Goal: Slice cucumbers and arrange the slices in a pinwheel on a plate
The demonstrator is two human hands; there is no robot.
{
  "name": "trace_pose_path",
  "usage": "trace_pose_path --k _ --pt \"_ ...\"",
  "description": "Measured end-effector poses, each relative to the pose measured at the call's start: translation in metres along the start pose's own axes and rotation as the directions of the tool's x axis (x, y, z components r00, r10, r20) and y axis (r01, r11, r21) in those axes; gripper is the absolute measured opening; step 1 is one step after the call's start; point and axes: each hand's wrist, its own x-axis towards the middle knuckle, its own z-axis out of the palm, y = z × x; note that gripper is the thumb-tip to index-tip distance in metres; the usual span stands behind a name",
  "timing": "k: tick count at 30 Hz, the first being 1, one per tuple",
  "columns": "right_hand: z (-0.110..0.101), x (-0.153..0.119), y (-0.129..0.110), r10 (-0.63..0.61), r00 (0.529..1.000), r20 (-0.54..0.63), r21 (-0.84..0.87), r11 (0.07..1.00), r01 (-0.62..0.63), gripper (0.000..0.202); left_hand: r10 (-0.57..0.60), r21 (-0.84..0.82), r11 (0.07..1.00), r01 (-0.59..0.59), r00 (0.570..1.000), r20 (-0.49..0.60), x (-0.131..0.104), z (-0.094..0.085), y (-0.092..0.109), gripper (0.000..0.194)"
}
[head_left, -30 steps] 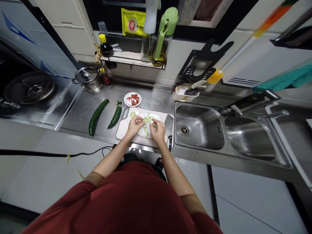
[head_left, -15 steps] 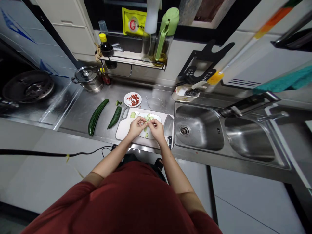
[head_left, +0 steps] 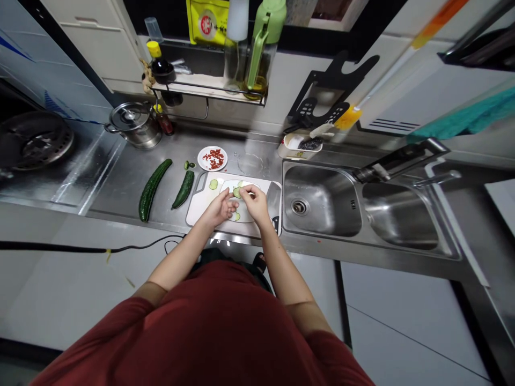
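Both hands working over white plate [head_left: 241,214] on cutting board [head_left: 201,206]. Right hand [head_left: 254,202] pinching cucumber slice [head_left: 237,192]; left hand [head_left: 219,208] half curled, grip unclear. Few slices laid out; two cucumbers [head_left: 152,188] lying uncut beside board. Judging work early.

A steel counter [head_left: 120,182] with 2 sink basins [head_left: 322,206] stands over pale floor tiles [head_left: 402,343].

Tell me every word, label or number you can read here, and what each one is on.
No text here can be read.
Yellow packet on the back ledge: a red round emblem and dark print, too blurred to read.
Dark sauce bottle on the wall shelf: no label legible.
Green-lidded oil bottle: no readable lettering.
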Motion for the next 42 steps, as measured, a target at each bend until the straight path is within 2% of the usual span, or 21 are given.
trace_pose_path --k 3,9,14,18,21,27,33,38,42 --pt "-0.001 -0.001 -0.002 -0.049 0.999 0.022 -0.008 0.999 0.05 0.022 -0.085 -0.08 0.993 0.092 0.993 0.084 -0.002 0.002 0.002 0.04" --pt "-0.001 -0.004 -0.005 -0.146 0.989 0.027 -0.088 0.985 0.148 0.02 -0.104 -0.147 0.98 0.132 0.977 0.185 -0.007 0.013 0.003 0.033" --pt "-0.003 -0.009 -0.012 -0.208 0.978 0.013 -0.254 0.945 0.205 0.017 -0.089 -0.145 0.983 0.113 0.983 0.161 -0.007 0.013 0.003 0.022" --pt "-0.006 -0.01 -0.014 -0.243 0.969 0.038 -0.299 0.923 0.243 0.015 0.013 -0.089 0.996 -0.001 0.992 0.128 -0.005 0.007 0.004 0.015" --pt "-0.009 -0.01 -0.014 -0.268 0.961 0.063 -0.295 0.915 0.274 0.015 0.095 -0.066 0.994 -0.087 0.987 0.128 -0.006 0.006 0.006 0.025" --pt "-0.011 -0.009 -0.015 -0.301 0.951 0.068 -0.259 0.915 0.308 0.016 0.136 -0.022 0.991 -0.134 0.983 0.126 -0.011 0.008 0.012 0.035" --pt "-0.014 -0.009 -0.018 -0.23 0.968 0.103 -0.18 0.952 0.246 0.019 0.213 0.104 0.969 -0.223 0.972 0.1 -0.016 0.012 0.016 0.043" --pt "-0.019 -0.01 -0.023 -0.211 0.963 0.167 -0.022 0.976 0.218 0.025 0.374 0.262 0.88 -0.395 0.918 0.128 -0.025 0.021 0.021 0.046" --pt "-0.021 -0.01 -0.031 -0.225 0.958 0.176 0.03 0.974 0.223 0.027 0.538 0.387 0.742 -0.548 0.831 0.144 -0.033 0.03 0.023 0.045"
